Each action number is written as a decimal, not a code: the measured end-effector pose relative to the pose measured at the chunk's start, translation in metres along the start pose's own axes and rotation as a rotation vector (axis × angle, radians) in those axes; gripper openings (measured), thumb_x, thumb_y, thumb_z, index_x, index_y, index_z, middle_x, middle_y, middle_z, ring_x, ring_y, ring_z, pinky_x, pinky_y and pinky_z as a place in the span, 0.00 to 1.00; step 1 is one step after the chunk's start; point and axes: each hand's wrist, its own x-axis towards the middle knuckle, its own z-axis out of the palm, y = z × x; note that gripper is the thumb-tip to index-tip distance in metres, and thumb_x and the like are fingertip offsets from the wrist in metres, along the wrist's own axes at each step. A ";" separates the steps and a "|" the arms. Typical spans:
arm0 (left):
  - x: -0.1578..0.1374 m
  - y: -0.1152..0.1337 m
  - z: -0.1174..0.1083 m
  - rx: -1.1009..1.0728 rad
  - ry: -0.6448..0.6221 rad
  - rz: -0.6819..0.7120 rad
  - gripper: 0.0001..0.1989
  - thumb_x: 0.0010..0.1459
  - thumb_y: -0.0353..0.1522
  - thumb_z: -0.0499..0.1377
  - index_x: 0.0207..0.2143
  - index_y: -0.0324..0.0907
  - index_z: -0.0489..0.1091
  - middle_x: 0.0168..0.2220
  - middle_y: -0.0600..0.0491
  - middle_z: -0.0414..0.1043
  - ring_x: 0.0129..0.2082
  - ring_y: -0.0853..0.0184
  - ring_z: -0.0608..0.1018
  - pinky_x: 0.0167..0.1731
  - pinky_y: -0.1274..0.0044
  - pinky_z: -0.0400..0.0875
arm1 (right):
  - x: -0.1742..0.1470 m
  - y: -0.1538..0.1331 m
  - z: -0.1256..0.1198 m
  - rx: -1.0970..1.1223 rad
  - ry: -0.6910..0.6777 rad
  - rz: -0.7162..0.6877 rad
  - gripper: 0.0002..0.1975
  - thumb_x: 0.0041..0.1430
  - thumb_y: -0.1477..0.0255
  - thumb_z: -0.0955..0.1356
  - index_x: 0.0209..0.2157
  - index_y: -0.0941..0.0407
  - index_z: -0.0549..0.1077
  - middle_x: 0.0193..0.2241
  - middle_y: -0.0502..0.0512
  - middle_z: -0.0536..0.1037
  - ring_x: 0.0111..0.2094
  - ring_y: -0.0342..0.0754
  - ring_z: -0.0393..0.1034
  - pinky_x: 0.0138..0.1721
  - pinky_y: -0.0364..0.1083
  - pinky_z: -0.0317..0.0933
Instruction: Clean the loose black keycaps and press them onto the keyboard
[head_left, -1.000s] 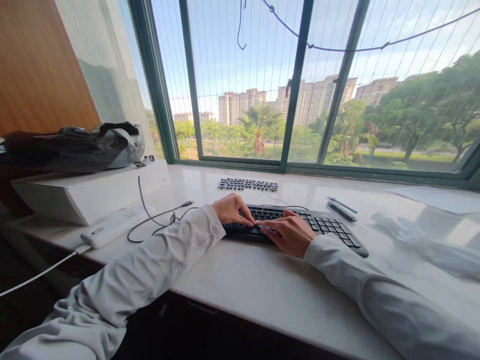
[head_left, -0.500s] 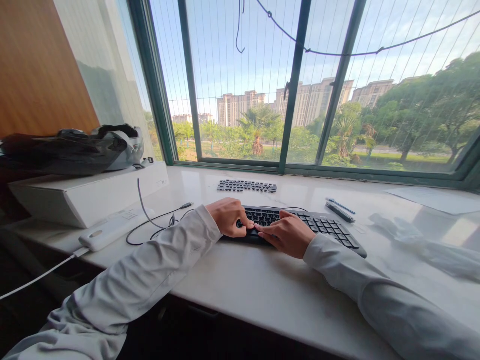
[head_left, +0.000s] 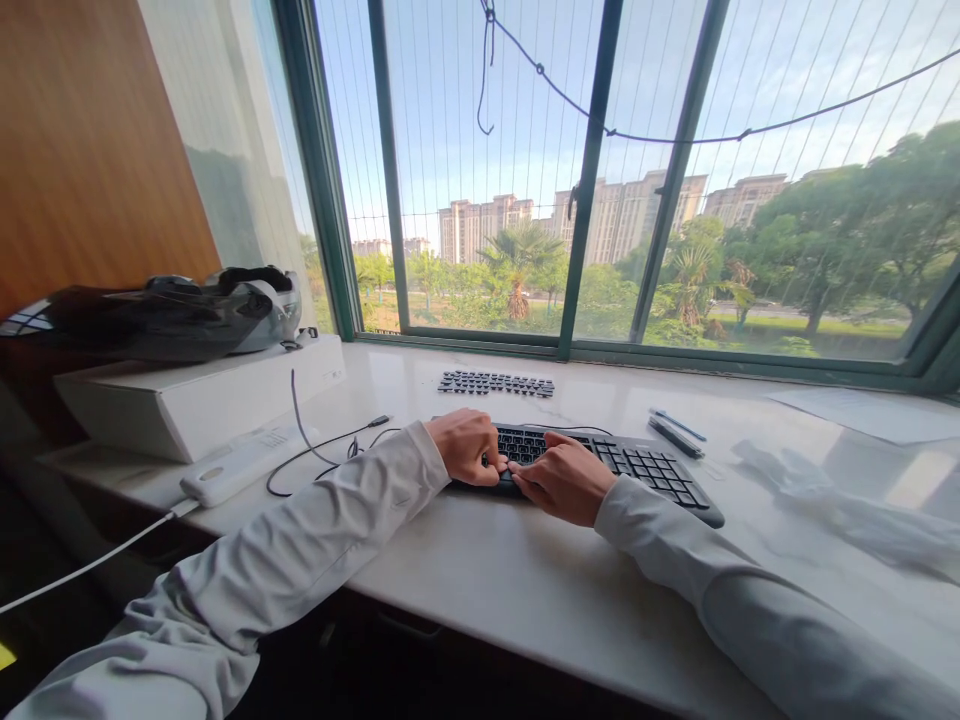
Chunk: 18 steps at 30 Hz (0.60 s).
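A black keyboard [head_left: 645, 468] lies on the white stone top, partly covered by both hands. Its number pad has dark caps on, while the main block [head_left: 521, 446] shows dark squares with pale outlines. My left hand [head_left: 466, 447] is curled at the keyboard's front edge, fingertips down on the lower rows. Meeting it from the right, my right hand [head_left: 568, 478] has thumb and forefinger close together at the left fingertips. Whatever lies between the fingers is hidden. Behind the keyboard, several loose black keycaps [head_left: 496, 384] sit in neat rows.
Right of the keyboard lie a dark pen-like tool [head_left: 676, 437], a thin blue one [head_left: 679, 424], clear plastic film [head_left: 847, 500] and paper [head_left: 847, 412]. Leftward are a black cable [head_left: 330, 462], a white power strip [head_left: 240, 465] and a white box [head_left: 202, 395] under a dark bag [head_left: 142, 315].
The view has tilted up slightly, so the scene sits lower. Both hands stay at the same part of the keyboard, with only small finger shifts. The keycap rows look unchanged.
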 end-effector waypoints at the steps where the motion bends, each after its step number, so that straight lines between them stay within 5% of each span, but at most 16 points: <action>1: 0.000 0.001 0.001 0.011 0.002 0.004 0.12 0.48 0.35 0.55 0.21 0.45 0.77 0.13 0.54 0.69 0.13 0.74 0.61 0.18 0.79 0.50 | 0.001 0.000 0.000 0.002 -0.006 -0.008 0.20 0.64 0.70 0.55 0.30 0.55 0.75 0.20 0.53 0.77 0.19 0.42 0.63 0.36 0.47 0.47; 8: -0.005 -0.010 0.013 -0.171 0.110 -0.013 0.12 0.47 0.31 0.56 0.31 0.45 0.79 0.20 0.54 0.76 0.14 0.75 0.65 0.18 0.81 0.55 | -0.003 0.004 0.007 0.055 0.079 0.057 0.18 0.64 0.69 0.56 0.33 0.53 0.76 0.21 0.52 0.77 0.20 0.41 0.64 0.37 0.47 0.46; 13: -0.006 -0.020 0.019 -0.236 0.229 -0.195 0.14 0.49 0.30 0.54 0.33 0.43 0.79 0.25 0.52 0.78 0.19 0.73 0.72 0.23 0.82 0.63 | -0.007 0.006 0.008 0.112 0.203 0.169 0.17 0.64 0.67 0.56 0.44 0.50 0.73 0.24 0.50 0.77 0.24 0.42 0.67 0.36 0.47 0.45; 18: -0.003 -0.024 0.024 -0.144 0.272 -0.340 0.12 0.50 0.33 0.55 0.31 0.45 0.79 0.26 0.54 0.78 0.25 0.70 0.76 0.28 0.81 0.65 | -0.008 0.003 0.010 0.179 0.183 0.127 0.16 0.62 0.62 0.59 0.46 0.48 0.72 0.26 0.50 0.77 0.30 0.44 0.68 0.37 0.47 0.46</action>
